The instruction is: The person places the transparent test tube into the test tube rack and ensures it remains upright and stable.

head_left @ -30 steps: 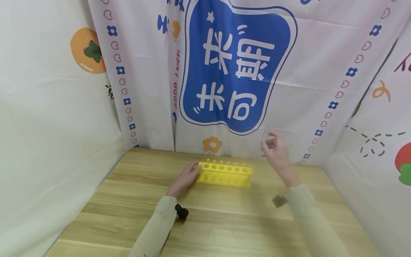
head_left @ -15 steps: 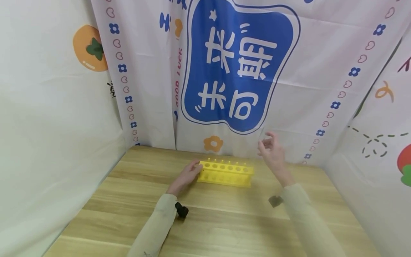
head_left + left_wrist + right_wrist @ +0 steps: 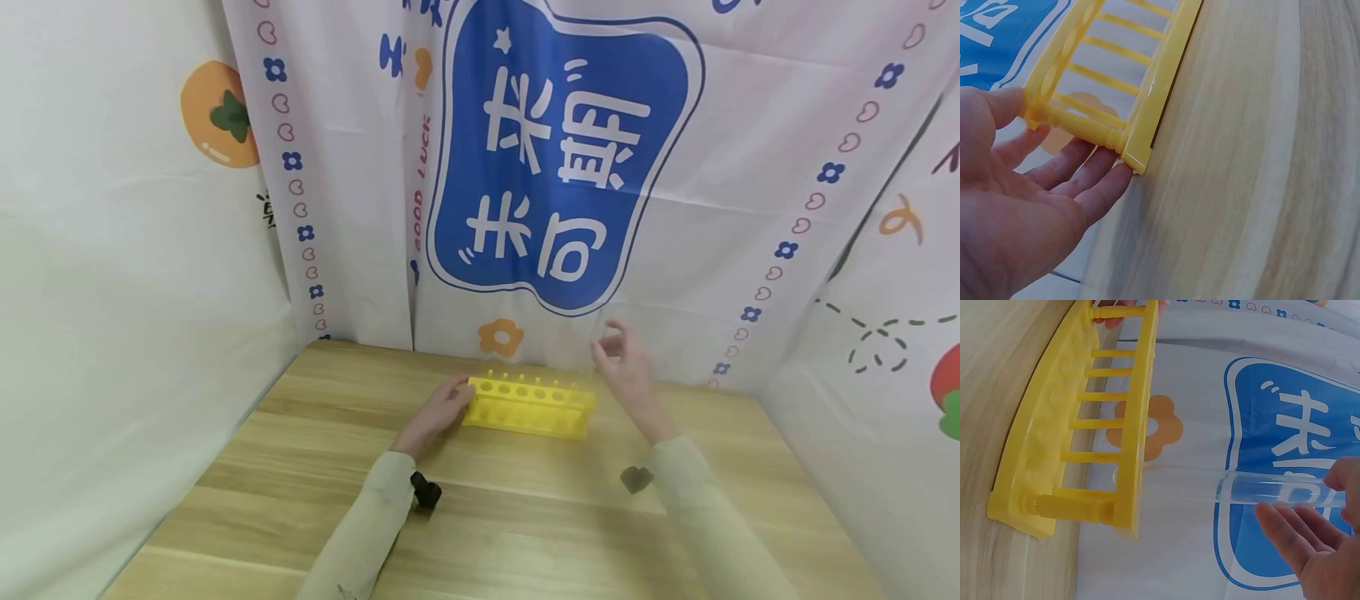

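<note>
A yellow plastic test tube rack [image 3: 528, 408] stands on the wooden table, a row of round holes along its top. At its left end is my left hand [image 3: 441, 410]. In the left wrist view the thumb of the left hand [image 3: 1029, 181] lies on the top plate and the fingers are at the end post and base. My right hand [image 3: 626, 367] pinches a clear glass test tube [image 3: 1272, 487] above the rack's right end. The tube's far end reaches the rack's top plate in the right wrist view; whether it is inside a hole I cannot tell.
The wooden table [image 3: 480, 533] ends at a white printed cloth [image 3: 360, 208] hanging behind the rack. White cloth walls rise on the left and right. A small black device [image 3: 426, 490] is at the left wrist, another [image 3: 636, 479] at the right.
My right hand has moved left and slightly down with the test tube, coming nearer the rack's right end. The left hand and the rack have stayed in place.
</note>
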The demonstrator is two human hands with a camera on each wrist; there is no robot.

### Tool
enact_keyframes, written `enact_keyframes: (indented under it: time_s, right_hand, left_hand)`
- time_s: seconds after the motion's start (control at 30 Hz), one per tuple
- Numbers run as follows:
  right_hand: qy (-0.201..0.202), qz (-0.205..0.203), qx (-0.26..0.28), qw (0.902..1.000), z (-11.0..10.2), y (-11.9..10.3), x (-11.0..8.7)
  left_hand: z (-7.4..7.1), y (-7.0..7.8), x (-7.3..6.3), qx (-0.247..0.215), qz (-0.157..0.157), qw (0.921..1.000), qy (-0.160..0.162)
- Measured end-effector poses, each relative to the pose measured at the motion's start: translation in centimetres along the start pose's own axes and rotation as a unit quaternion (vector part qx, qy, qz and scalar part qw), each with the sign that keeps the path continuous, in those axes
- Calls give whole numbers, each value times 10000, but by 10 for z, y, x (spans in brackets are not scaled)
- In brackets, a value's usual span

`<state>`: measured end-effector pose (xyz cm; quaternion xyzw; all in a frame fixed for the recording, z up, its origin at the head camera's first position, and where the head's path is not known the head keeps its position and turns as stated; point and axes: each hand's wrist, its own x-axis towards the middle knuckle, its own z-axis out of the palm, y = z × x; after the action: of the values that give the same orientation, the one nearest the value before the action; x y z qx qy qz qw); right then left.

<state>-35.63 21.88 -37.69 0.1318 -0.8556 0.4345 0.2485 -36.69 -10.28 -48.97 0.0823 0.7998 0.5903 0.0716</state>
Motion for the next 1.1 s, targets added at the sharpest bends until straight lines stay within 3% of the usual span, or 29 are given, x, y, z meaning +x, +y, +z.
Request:
enact_keyframes:
  time_s: [0.43,0.73,1.1]
  right_hand:
    - [-61,-76,44,9999,19,16,-11]
    - [173,-596,5,9981,26,20,-16]
    - [75,-227,-135,9996,30,25,-22]
  left_hand:
    - [1,0,2,-66,-24,9999,-72]
    - [-1,-2,5,99,59,9999,-56]
    - [0,-3,5,-6,22,10000,1]
